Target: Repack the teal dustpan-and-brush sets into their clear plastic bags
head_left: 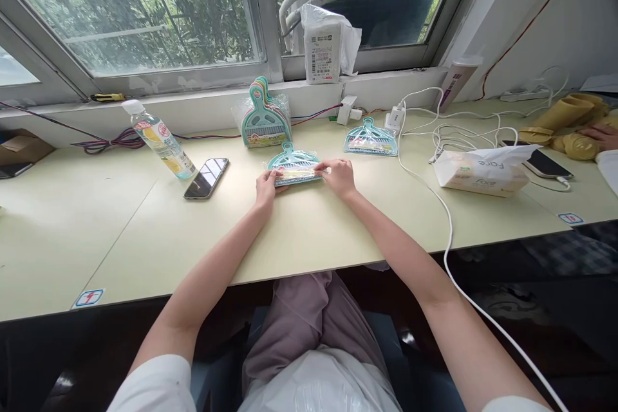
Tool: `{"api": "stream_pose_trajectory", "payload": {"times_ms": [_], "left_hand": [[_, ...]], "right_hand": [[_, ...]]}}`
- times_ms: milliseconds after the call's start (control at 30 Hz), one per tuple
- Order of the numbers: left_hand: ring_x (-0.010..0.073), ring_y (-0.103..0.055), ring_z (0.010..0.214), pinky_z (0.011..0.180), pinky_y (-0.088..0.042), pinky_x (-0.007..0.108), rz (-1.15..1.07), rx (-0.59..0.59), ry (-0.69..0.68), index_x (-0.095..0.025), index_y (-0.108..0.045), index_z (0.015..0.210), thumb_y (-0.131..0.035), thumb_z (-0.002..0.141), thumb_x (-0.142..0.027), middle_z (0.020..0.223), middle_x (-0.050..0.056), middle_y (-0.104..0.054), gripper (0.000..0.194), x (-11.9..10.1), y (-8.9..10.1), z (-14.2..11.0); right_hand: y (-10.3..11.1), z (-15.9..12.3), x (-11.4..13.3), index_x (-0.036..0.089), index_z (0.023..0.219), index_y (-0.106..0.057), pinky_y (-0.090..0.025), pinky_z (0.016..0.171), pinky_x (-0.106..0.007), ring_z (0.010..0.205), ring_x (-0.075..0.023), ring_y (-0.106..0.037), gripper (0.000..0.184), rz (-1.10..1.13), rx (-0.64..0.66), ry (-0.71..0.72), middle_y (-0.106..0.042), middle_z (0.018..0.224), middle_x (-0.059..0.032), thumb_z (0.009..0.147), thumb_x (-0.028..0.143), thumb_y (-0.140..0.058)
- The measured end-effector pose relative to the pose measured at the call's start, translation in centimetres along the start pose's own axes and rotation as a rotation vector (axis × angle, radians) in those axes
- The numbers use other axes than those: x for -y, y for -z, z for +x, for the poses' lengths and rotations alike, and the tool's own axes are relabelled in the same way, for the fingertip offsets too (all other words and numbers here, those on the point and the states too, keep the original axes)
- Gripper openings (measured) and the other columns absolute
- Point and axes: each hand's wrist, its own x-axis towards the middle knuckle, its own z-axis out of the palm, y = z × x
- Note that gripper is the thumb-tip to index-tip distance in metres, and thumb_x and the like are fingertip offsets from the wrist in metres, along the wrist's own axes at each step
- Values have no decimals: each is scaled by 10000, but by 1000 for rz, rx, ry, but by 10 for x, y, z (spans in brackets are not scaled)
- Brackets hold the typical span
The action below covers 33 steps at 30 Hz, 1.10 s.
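Note:
A small light-blue dustpan and brush set (295,172) in a clear plastic wrapper is between my hands, just above or on the table. My left hand (266,188) grips its left end, thumb on top and fingers beneath. At the right end, my right hand (339,177) pinches the wrapper's edge between thumb and fingers. Behind it, a stack of similar dustpan sets (263,117) in several colours stands by the wall, with plastic film around it. Another wrapped dustpan set (371,140) lies to the right, beyond my right hand.
Left of my hands are a phone (206,179) and a tilted drink bottle (161,141). A tissue pack (480,170), white cables (466,135) and a second phone (545,162) lie right. Another person's hand (604,135) shows at the right edge. A white box (322,55) stands on the sill.

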Motion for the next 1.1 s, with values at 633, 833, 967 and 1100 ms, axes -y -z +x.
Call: {"api": "stream_pose_trajectory", "payload": {"times_ms": [633,833,967,1100], "left_hand": [[185,-683,876,710,-625,346,18,98,-5,-184,-614,1157,-594,845,-270,1263,100,-573,323,5,-2,-1],[187,-687,910,740,-623,334,-17,-15,129,-285,-303,1446,-661,790,-178,1265,90,-570,755,2,2,4],[206,-682,860,742,-614,355,-23,51,197,-114,-593,1044,-679,758,-151,967,99,-676,301,-2,3,10],[178,-668,804,761,-575,348,17,71,182,-143,-560,919,-700,698,-112,865,53,-674,263,-2,5,14]], "right_hand": [[-14,8,-22,164,779,-683,-529,822,-339,753,-144,-619,94,351,-31,-253,-598,1153,-110,760,254,-661],[-15,7,-23,185,1123,-612,-537,804,-346,724,-141,-620,413,379,7,-332,-657,1080,-80,726,251,-700],[-13,9,-30,177,1323,-497,-536,855,-364,875,-186,-662,671,487,61,-484,-687,1076,-102,703,255,-741],[-7,11,-32,153,1205,-607,-565,832,-390,847,-203,-691,556,778,179,-556,-735,922,-76,671,203,-757]]}}
